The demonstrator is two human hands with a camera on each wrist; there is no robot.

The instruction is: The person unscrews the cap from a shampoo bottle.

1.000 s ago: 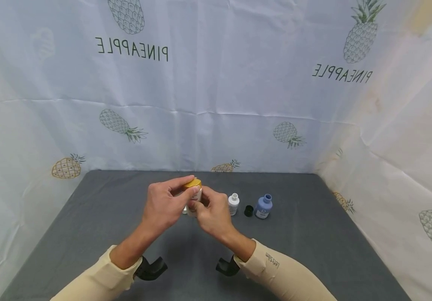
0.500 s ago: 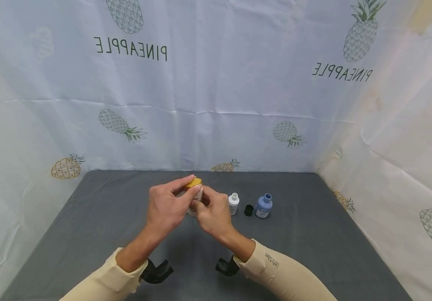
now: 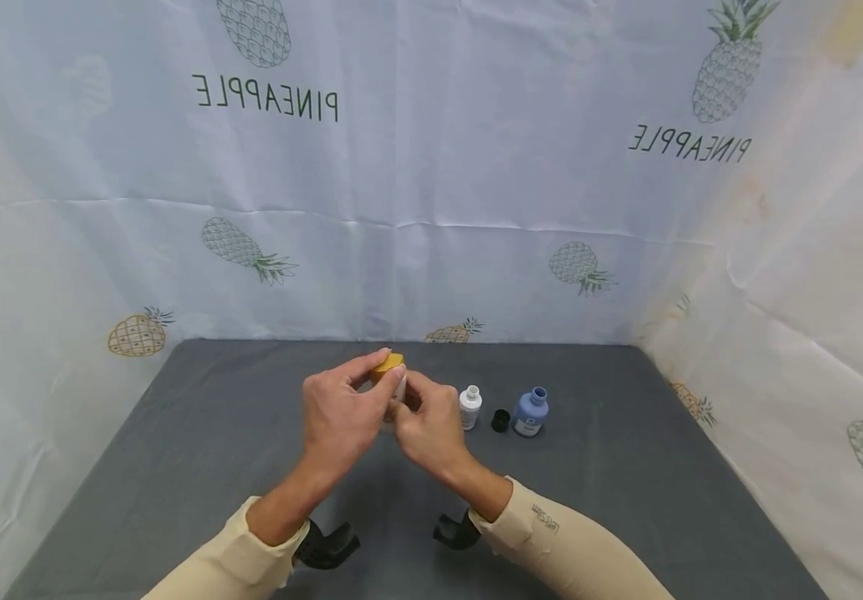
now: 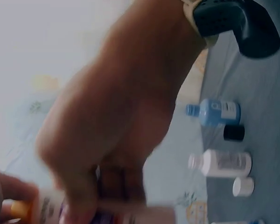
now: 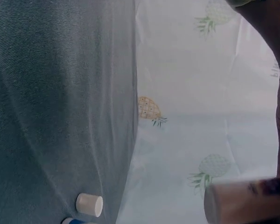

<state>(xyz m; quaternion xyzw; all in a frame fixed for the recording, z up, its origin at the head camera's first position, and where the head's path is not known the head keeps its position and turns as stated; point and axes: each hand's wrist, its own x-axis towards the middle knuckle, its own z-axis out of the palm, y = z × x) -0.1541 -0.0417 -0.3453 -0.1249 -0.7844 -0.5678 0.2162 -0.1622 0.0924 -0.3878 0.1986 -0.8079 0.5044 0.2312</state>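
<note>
Both hands hold a small white bottle [image 3: 398,388] with a yellow cap [image 3: 388,362] above the middle of the grey table [image 3: 176,433]. My left hand [image 3: 380,377] pinches the yellow cap from the left with thumb and fingers. My right hand [image 3: 405,405] grips the bottle's body from the right, hiding most of it. In the left wrist view the bottle [image 4: 130,213] lies blurred under the fingers, with the cap [image 4: 18,208] at the far left. The right wrist view shows only the bottle's body [image 5: 242,201].
Right of the hands stand an uncapped white bottle [image 3: 469,407], a black cap [image 3: 500,420] and an uncapped blue bottle [image 3: 531,412]. A loose white cap [image 5: 89,204] lies on the cloth. Pineapple-print sheets wall the table at the back and sides.
The left forearm has swung to the right and the hand has turned a little on the yellow cap. Less of the bottle shows between the hands.
</note>
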